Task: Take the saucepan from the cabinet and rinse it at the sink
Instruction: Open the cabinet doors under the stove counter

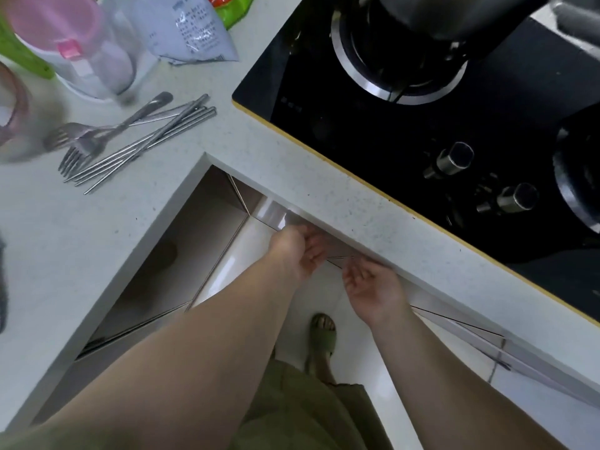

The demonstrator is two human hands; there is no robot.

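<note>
No saucepan and no sink are in view. Below the white counter edge (324,203) I see the top of a glossy cabinet door (276,213), which runs along under the stove side. My left hand (297,251) reaches under the counter lip, its fingers curled over the door's top edge. Just to its right, my right hand (373,287) is palm up with fingers spread, close to the same edge and holding nothing. The inside of the cabinet is hidden.
A black gas hob (422,125) with two knobs holds a dark pot (454,17) on its far burner. Forks and metal chopsticks (130,141) lie on the counter at left, near plastic containers (87,50) and bags. My sandalled foot (321,336) stands on a white floor.
</note>
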